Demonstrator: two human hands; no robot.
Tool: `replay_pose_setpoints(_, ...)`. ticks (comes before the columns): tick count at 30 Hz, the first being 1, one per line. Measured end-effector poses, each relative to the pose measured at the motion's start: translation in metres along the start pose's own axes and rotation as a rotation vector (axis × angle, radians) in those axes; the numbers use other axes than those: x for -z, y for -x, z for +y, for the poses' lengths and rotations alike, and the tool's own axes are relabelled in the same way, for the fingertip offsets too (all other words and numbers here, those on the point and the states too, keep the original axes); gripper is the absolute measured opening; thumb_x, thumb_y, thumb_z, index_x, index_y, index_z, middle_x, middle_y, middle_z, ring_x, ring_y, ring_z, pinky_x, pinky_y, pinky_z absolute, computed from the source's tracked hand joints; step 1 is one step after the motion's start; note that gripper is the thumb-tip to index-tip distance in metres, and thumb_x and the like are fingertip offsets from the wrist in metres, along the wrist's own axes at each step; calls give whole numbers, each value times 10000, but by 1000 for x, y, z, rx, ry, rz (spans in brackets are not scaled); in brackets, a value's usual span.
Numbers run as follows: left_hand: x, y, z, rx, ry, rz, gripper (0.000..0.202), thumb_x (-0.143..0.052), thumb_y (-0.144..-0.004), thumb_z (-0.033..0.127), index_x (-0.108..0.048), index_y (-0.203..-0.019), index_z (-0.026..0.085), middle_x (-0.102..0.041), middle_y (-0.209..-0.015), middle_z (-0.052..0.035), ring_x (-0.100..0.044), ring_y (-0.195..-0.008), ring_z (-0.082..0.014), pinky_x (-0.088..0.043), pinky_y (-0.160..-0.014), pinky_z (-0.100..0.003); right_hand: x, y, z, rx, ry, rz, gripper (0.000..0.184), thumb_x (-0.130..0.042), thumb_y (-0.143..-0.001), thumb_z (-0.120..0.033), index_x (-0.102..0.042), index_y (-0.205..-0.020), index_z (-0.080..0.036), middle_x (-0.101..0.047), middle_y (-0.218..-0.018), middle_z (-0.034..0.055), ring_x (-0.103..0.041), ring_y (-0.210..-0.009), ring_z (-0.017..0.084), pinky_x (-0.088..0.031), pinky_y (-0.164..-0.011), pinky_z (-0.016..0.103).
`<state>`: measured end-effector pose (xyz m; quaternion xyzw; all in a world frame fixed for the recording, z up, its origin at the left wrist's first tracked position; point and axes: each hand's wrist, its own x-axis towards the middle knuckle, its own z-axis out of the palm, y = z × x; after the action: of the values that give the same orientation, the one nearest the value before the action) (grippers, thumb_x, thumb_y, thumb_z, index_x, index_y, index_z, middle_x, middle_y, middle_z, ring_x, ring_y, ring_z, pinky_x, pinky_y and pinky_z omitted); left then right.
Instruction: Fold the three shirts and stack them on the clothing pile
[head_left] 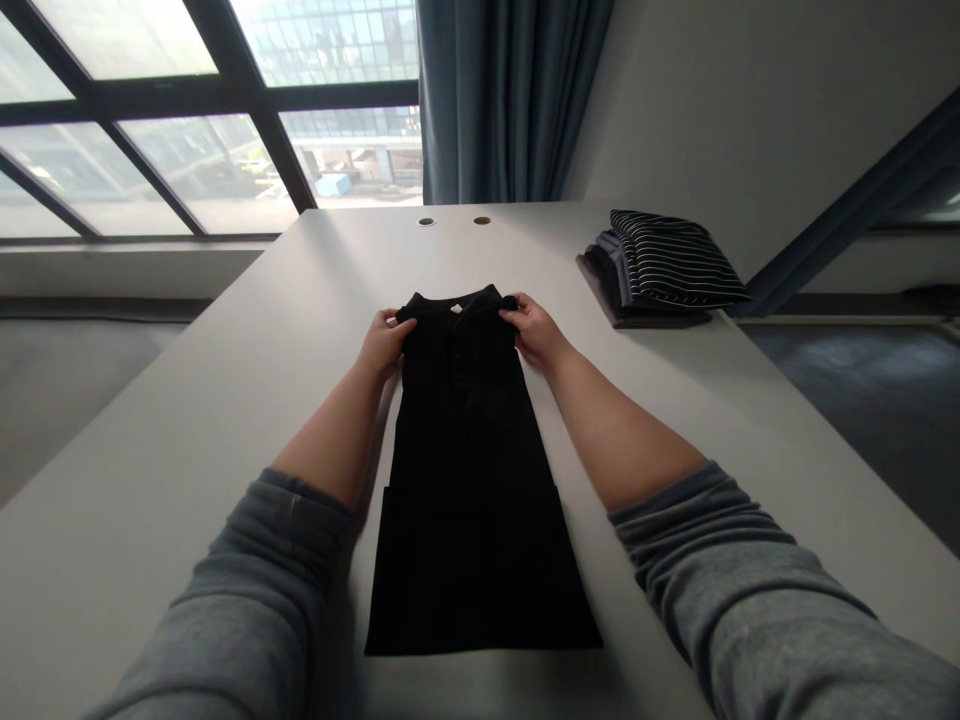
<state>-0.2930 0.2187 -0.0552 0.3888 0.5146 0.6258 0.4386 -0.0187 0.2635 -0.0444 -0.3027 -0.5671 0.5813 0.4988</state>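
Observation:
A black collared shirt (469,480) lies lengthwise in front of me, its sides folded inward into a long narrow shape. Its collar points away from me, and a small white label shows inside the neck. My left hand (385,343) pinches the fabric at the left shoulder, thumb on top. At the opposite shoulder, my right hand (531,328) grips the cloth between thumb and fingers. The hem rests toward me on the white table (247,420). Some fingertips are hidden under the cloth.
Toward the back right of the table stands a stack of folded clothes (622,270), topped by a black garment with white stripes (682,260). Two round holes pierce the far end of the tabletop. Beyond hang blue curtains (502,100) beside a large window (202,120).

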Motion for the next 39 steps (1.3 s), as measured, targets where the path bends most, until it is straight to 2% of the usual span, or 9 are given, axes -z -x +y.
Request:
replay_pose_setpoints(4,4,4,14,68,93,-119,561,-831,-713,214,-589,-1218,185,-734,-1032,-61,-720,-846,-190,-590,-740,-320,2,0,-7,28,-38,-16,308,-765,-720,-300,-552,-937,-248,-638,-874,-37,-639,-844,172,-566,-819,334)
replay_pose_setpoints(9,8,13,30,63,53,-260,523,-854,-706,237,-687,-1197,171,-749,-1114,-88,-720,-955,-232,-609,-829,-368,7,5,-17,59,-57,-19,361,-774,-714,-232,-527,-976,-264,-649,-874,-51,-638,-798,157,-572,-755,305)
replay_pose_setpoints(15,7,24,37,-144,25,-330,518,-863,-726,273,-686,-1209,212,-744,-1116,-45,-708,-1040,-232,-577,-973,-414,10,17,-33,109,53,-52,585,-759,-729,-251,-567,-1280,-286,-734,-1113,7,-697,-974,221,-600,-866,403)
replay_pose_setpoints(18,10,35,41,-250,-60,-359,466,-859,-745,286,-701,-1177,210,-743,-1118,-42,-698,-1072,-230,-547,-1028,-414,9,28,-39,145,135,-83,601,-768,-750,-270,-612,-1330,-259,-749,-1145,32,-701,-1041,245,-580,-951,455)
replay_pose_setpoints(24,24,67,50,-319,-244,-378,421,-850,-752,301,-704,-1133,198,-749,-1056,-49,-710,-972,-224,-572,-955,-415,4,66,-55,269,387,-88,433,-751,-788,-232,-732,-1221,-247,-763,-1133,25,-692,-1087,251,-520,-1050,474)
replay_pose_setpoints(28,35,90,53,-359,-352,-431,303,-805,-785,281,-718,-1062,192,-764,-1054,-72,-721,-994,-237,-559,-983,-433,1,94,-64,349,650,-160,290,-659,-820,-205,-776,-1080,-255,-760,-1086,30,-693,-1056,260,-531,-1020,457)
replay_pose_setpoints(32,46,110,50,-413,-538,-477,149,-675,-793,188,-711,-936,207,-766,-1154,-86,-709,-1106,-261,-534,-1038,-457,1,116,-60,407,852,-295,373,-531,-795,-107,-792,-1022,-246,-738,-1107,55,-687,-1062,246,-535,-1011,412)
replay_pose_setpoints(36,51,121,45,-483,-822,-465,257,-563,-703,100,-706,-873,231,-793,-1073,-35,-719,-1055,-244,-529,-1040,-446,3,127,-47,418,1010,-421,513,-450,-741,-10,-781,-1059,-238,-724,-1148,59,-681,-1085,222,-537,-1012,374)
replay_pose_setpoints(39,53,124,42,-510,-899,-485,285,-532,-699,98,-699,-887,234,-794,-1081,-20,-727,-1044,-226,-546,-1010,-410,4,129,-40,486,1042,-455,518,-449,-736,29,-770,-1045,-234,-727,-1120,56,-691,-1055,214,-553,-983,363)
